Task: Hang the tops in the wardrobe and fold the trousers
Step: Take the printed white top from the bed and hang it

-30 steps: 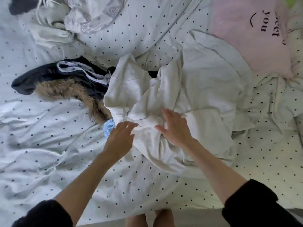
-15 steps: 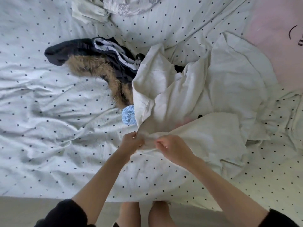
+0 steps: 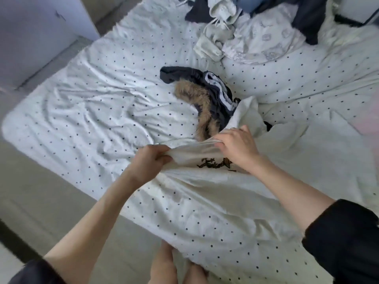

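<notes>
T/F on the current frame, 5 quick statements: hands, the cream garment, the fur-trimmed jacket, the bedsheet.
1. Both hands grip the cream cotton garment. True: left hand and right hand each pinch its upper edge.
2. The garment hangs on a hanger. False: it is held over the white black-dotted bedsheet, with no hanger in view.
3. The dark navy jacket with tan fur trim lies beyond the hands. True.
4. The garment is plain. False: a dark brown print shows between the hands.
5. The sheet is striped. False: it is dotted.
</notes>
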### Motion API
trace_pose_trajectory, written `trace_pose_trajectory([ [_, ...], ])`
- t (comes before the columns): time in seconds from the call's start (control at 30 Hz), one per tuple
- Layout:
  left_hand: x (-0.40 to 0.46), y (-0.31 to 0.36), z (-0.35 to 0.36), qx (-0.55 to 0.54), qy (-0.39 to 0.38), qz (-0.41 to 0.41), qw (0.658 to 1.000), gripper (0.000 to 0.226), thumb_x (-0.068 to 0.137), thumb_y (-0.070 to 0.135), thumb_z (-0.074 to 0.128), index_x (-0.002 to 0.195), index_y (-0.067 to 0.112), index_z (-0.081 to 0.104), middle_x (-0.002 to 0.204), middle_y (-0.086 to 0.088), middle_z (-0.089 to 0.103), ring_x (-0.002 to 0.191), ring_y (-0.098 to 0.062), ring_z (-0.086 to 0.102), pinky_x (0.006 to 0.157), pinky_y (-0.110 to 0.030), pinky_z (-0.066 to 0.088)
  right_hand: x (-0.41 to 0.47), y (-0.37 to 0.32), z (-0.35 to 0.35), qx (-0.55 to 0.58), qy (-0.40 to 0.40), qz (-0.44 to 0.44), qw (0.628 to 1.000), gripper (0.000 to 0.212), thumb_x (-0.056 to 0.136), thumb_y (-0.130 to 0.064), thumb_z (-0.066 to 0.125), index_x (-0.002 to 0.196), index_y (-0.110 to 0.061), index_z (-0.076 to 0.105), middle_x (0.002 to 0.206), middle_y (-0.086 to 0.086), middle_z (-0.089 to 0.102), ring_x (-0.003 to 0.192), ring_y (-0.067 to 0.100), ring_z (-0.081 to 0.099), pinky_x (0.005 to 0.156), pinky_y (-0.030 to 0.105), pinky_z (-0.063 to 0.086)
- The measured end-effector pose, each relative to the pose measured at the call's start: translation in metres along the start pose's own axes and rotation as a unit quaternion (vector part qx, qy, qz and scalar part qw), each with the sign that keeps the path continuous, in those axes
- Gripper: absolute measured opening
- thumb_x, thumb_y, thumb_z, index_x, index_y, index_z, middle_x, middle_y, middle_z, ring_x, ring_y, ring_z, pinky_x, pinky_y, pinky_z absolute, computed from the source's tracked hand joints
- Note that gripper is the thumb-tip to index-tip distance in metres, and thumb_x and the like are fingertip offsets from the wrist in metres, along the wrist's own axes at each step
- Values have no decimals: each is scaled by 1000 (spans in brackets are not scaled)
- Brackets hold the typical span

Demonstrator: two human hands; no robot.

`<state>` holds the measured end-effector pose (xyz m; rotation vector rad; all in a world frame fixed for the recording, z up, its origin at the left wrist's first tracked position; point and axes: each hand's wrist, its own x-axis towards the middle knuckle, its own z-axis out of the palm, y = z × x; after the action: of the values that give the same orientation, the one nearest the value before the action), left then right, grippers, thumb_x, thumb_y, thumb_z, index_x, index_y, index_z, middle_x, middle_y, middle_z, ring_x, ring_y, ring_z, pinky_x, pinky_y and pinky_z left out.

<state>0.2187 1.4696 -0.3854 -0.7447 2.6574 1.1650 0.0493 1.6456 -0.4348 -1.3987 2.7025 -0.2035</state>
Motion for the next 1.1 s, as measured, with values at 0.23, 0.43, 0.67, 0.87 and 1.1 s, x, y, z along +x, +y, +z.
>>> trace_pose_trajectory([
  [0.23, -55, 5, -132, 33, 190, 0, 981, 12, 88, 5, 58, 87, 0, 68, 82, -17, 67, 80, -31, 56, 63, -11, 36, 57, -82, -152, 104, 52, -31, 993, 29, 87, -44, 60, 98, -21, 74, 86, 0, 72, 73, 16, 58, 66, 22, 35],
  [0.43, -146, -6, -280, 50, 397, -2, 916, 10, 83, 12, 69, 86, 3, 73, 67, -5, 64, 74, -23, 61, 62, -18, 32, 105, -219, -262, 151, 82, -134, 976, 36, 88, -42, 60, 79, -10, 74, 53, -1, 53, 61, 20, 50, 60, 32, 36],
  [0.67, -249, -76, -428, 51, 556, -8, 829, 14, 84, 13, 69, 93, 4, 72, 82, -5, 68, 76, -13, 56, 64, -12, 34, 162, -410, -325, 160, 96, -238, 953, 40, 93, -30, 54, 55, -22, 47, 64, 4, 51, 75, 28, 50, 66, 35, 36],
  [0.87, -300, -156, -525, 50, 574, -25, 817, 11, 88, 13, 62, 94, 7, 70, 78, -3, 63, 71, -13, 53, 65, -17, 41, 210, -550, -329, 150, 128, -277, 940, 28, 98, -30, 45, 83, -17, 65, 76, 4, 59, 83, 31, 50, 77, 34, 36],
  [1.1, -316, -237, -603, 6, 570, -62, 820, 12, 92, 19, 55, 92, 14, 67, 88, -7, 68, 84, -24, 60, 79, -35, 50, 263, -660, -319, 189, 107, -317, 923, 29, 98, -29, 46, 81, -11, 62, 75, 5, 61, 78, 26, 55, 73, 37, 44],
])
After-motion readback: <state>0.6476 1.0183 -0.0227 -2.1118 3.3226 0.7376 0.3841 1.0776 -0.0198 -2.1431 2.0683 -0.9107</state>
